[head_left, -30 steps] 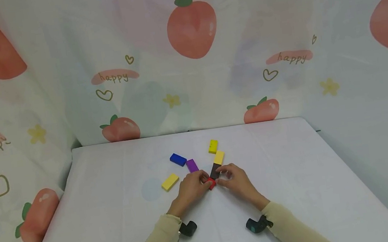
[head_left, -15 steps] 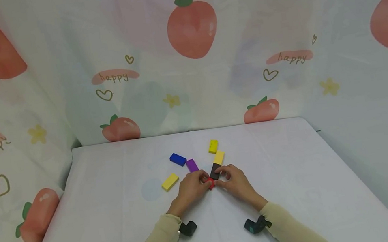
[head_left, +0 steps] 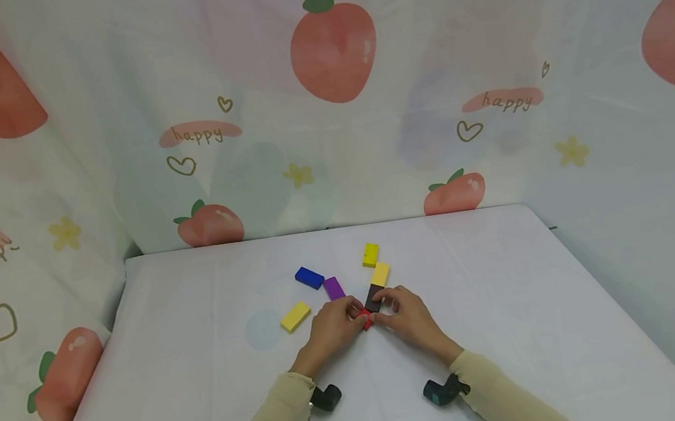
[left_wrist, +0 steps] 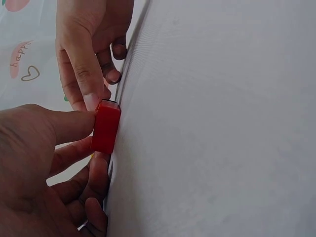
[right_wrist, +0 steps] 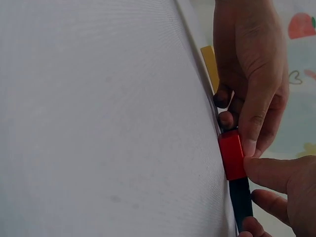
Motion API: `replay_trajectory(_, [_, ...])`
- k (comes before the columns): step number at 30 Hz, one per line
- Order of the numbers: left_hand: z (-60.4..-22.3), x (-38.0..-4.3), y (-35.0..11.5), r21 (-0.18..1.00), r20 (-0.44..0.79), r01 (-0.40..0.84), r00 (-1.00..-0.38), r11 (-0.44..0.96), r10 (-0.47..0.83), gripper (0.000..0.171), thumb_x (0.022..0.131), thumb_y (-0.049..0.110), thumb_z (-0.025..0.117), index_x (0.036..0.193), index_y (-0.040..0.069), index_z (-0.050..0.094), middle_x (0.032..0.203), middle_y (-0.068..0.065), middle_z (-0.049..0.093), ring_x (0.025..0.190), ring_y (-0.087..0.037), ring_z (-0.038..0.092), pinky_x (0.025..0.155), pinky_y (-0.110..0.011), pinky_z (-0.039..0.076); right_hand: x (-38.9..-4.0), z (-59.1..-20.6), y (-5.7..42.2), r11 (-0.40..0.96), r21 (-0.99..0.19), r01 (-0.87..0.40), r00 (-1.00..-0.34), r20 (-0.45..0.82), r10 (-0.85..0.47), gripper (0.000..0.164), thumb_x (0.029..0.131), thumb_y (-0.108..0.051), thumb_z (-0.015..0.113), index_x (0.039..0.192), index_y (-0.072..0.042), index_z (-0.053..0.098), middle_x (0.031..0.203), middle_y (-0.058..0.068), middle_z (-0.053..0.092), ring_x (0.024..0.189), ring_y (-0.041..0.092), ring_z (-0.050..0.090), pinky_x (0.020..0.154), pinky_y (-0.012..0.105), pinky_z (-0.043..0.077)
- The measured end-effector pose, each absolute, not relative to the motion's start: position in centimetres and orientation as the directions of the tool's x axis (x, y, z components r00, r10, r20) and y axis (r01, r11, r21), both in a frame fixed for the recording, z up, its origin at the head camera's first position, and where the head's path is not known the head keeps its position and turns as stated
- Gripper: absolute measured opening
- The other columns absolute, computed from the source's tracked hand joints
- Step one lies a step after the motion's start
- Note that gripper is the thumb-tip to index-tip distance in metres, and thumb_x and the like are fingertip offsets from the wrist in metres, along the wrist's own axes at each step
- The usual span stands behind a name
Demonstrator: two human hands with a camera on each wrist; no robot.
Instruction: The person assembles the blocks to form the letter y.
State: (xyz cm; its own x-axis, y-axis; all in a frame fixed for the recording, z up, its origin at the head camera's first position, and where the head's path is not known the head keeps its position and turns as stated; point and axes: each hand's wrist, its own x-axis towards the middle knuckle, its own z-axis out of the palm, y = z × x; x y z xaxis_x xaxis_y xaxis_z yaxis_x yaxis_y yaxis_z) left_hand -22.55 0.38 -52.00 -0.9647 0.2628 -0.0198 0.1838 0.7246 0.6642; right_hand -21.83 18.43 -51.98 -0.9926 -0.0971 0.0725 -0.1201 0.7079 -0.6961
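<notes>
In the head view, a red block point(head_left: 366, 319) lies at the near end of a slanted row, partly covered by fingertips. My left hand point(head_left: 335, 328) pinches it; its thumb point(left_wrist: 74, 126) lies against the block in the left wrist view. My right hand point(head_left: 412, 318) meets it from the other side, thumb point(right_wrist: 271, 173) on the red block and index finger curled beside the black block point(head_left: 375, 298). The black block adjoins the red one. Beyond it come a pale yellow block point(head_left: 381, 274) and a brighter yellow block point(head_left: 371, 255).
Left of the row, a purple block point(head_left: 334, 288) touches or nearly touches a blue block point(head_left: 310, 277). Another yellow block point(head_left: 296, 317) lies left of my left hand. A white cloth covers the table point(head_left: 205, 370); a printed curtain point(head_left: 253, 58) hangs behind and at the sides.
My right hand has shifted slightly left, bringing its thumb against the red block. The left hand and the other blocks look unmoved.
</notes>
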Motion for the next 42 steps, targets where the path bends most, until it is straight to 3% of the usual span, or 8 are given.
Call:
replay_trajectory(17, [-51.0, -22.0, -2.4, 0.723, -0.010, 0.139, -0.978, 0.677, 0.210, 0.022, 0.093, 0.030, 0.067, 0.111, 0.017, 0.068, 0.088, 0.006, 0.062, 0.080, -0.010, 0.056, 0.069, -0.024, 0.049, -21.9, -52.1, 18.4, 0.725, -0.684, -0.078, -0.997, 0.033, -0.076, 0.029, 0.080, -0.026, 0.080, 0.107, -0.020, 0.069, 0.094, 0.003, 0.058, 0.083, 0.017, 0.048, 0.066, 0.028, 0.037])
replay_trajectory(25, [-50.1, -22.7, -5.6, 0.716, 0.155, 0.214, -0.977, 0.665, 0.148, 0.017, 0.092, 0.021, 0.068, 0.107, 0.013, 0.070, 0.086, 0.003, 0.064, 0.079, -0.011, 0.057, 0.070, -0.025, 0.049, -22.0, -52.2, 18.4, 0.726, -0.684, -0.071, -0.997, 0.024, -0.074, 0.029, 0.081, -0.027, 0.079, 0.107, -0.021, 0.069, 0.094, 0.002, 0.058, 0.083, 0.017, 0.048, 0.067, 0.029, 0.036])
replay_trajectory(31, [-50.0, -23.5, -7.4, 0.713, 0.181, 0.201, -0.978, 0.672, 0.100, 0.019, 0.091, 0.022, 0.070, 0.108, 0.013, 0.069, 0.088, 0.000, 0.064, 0.083, -0.014, 0.058, 0.074, -0.029, 0.050, -22.1, -52.3, 18.4, 0.733, -0.678, -0.062, -0.997, 0.010, -0.075, 0.030, 0.081, -0.029, 0.079, 0.108, -0.021, 0.068, 0.093, 0.002, 0.057, 0.082, 0.017, 0.048, 0.066, 0.028, 0.036])
replay_trajectory(42, [-50.7, -25.2, -7.5, 0.751, 0.116, 0.182, -0.983, 0.635, 0.144, 0.032, 0.090, 0.024, 0.071, 0.118, 0.008, 0.067, 0.116, -0.009, 0.069, 0.111, -0.025, 0.063, 0.095, -0.044, 0.052, -21.9, -52.0, 18.3, 0.729, -0.682, -0.062, -0.997, 0.006, -0.079, 0.030, 0.081, -0.028, 0.079, 0.108, -0.021, 0.068, 0.092, 0.002, 0.056, 0.082, 0.017, 0.048, 0.066, 0.028, 0.036])
